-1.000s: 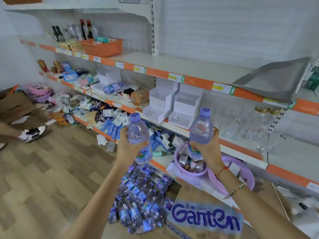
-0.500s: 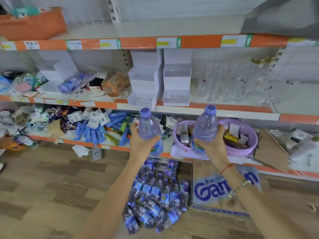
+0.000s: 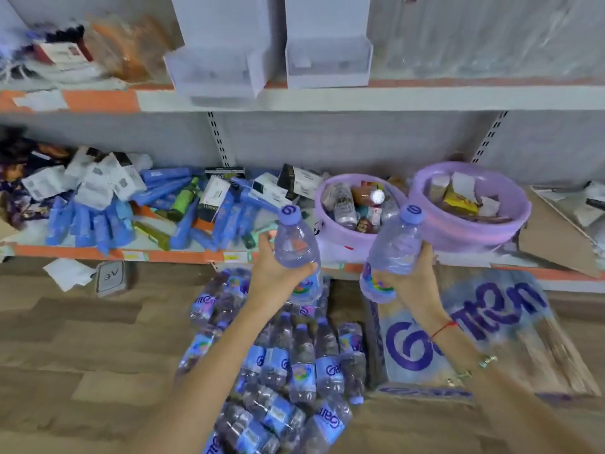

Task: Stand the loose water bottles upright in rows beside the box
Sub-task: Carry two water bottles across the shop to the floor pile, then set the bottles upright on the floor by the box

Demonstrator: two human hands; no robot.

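Wood-look flooring runs below a cluttered shop shelf, and at the shelf's foot a heap of loose water bottles [image 3: 288, 365] lies flat on the floor, touching the left side of the cardboard Ganten box [image 3: 465, 339], none yet standing in rows. Seen from the head camera, the left hand [image 3: 275, 273] grips one bottle [image 3: 296, 247] round its lower body while the right hand [image 3: 412, 273] holds a second bottle [image 3: 394, 247] the same way, both raised, caps up, slightly tilted. Full and sealed, they are probably fairly heavy with thin, yielding, smooth walls, so the labelled middle looks the surest hold.
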